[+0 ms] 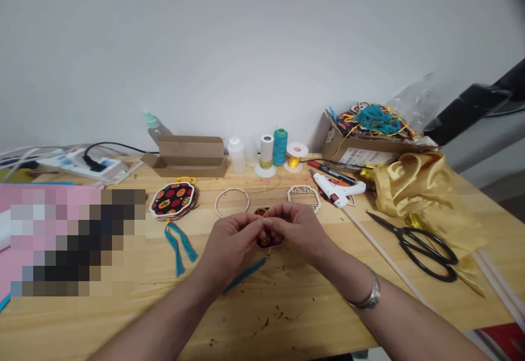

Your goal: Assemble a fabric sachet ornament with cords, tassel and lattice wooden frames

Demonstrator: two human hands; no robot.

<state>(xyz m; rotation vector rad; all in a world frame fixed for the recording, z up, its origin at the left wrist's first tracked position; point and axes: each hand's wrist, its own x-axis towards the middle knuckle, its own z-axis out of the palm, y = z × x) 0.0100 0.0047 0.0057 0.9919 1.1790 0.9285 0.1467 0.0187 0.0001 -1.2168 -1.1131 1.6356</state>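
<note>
At the middle of the table, my left hand [232,240] and my right hand [301,232] meet, thumbs and fingertips pinched together. A thin yellow cord [266,214] shows between the fingers of both hands. Just beneath them is a dark patterned fabric ornament [268,240] with a pale rim, partly covered by my fingers. From its lower end a teal tassel [246,275] trails toward the left wrist. A wooden ring [232,202] lies beyond the left hand, and a pale lattice frame [304,197] beyond the right.
Left stand stacked finished ornaments [172,201] with teal tassels. Behind are a cardboard box [191,167], a bottle [237,156] and thread spools [280,147]. To the right lie a glue gun [338,188], black scissors [426,246], glue sticks, gold cloth [422,186] and a filled carton [356,153].
</note>
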